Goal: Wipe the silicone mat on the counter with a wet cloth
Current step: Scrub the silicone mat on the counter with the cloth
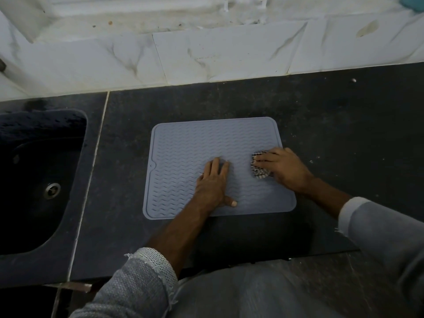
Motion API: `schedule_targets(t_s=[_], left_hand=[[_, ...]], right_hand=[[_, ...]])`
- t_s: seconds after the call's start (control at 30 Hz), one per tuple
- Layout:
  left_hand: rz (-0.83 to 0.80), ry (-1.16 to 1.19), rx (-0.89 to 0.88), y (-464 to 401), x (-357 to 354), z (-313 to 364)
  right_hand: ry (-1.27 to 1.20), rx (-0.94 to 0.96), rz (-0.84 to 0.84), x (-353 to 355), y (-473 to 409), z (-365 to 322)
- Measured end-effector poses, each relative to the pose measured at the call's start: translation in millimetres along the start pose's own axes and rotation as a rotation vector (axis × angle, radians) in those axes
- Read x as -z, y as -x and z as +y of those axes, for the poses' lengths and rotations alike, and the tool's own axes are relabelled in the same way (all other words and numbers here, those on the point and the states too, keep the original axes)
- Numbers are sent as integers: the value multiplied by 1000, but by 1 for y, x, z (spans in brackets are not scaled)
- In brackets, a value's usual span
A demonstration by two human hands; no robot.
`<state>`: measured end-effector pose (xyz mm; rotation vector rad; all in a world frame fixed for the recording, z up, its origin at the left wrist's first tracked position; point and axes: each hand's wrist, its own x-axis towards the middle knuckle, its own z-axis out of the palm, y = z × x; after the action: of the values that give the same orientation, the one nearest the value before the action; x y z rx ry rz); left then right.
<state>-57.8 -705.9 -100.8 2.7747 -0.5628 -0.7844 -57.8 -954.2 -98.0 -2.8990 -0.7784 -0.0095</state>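
The silicone mat point(183, 161), pale grey-blue with a raised border and rows of wavy ridges, lies flat on the dark stone bench point(321, 115), roughly midway between the sink and the bench's right part, its far edge well short of the wall. The left hand point(212, 187) lies palm down on the mat's near middle, fingers straight and pointing away from the person, thumb spread toward the near edge; it holds nothing. The right hand point(283, 167) presses on a bunched checked cloth point(259, 167) at the mat's right side, fingers laid across the top of the cloth and pointing left; the cloth's patterned folds show beyond the fingertips and beneath the palm. Both forearms come in from the lower edge, with light grey sleeves point(142, 283) rolled back. A dark sink point(68, 125) with a metal drain point(52, 190) is set into the bench to the left of the mat, well apart from it. White marbled tiles point(229, 51) line the wall behind the bench.
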Motion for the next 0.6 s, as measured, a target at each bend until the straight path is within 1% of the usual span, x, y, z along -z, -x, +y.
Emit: schedule_targets(t_s=[0.1, 0.17, 0.27, 0.4, 0.6], left_hand=[[-9, -16, 4, 1, 3, 3], [-14, -19, 6, 1, 4, 4], [-22, -23, 10, 0, 4, 4], [-28, -22, 26, -3, 1, 4], [-21, -11, 11, -4, -1, 0]], right_hand=[[44, -33, -26, 8, 13, 14], [61, -23, -12, 11, 7, 12], [37, 33, 43, 9, -14, -3], [21, 134, 6, 2, -26, -20], [64, 16, 27, 10, 22, 20]])
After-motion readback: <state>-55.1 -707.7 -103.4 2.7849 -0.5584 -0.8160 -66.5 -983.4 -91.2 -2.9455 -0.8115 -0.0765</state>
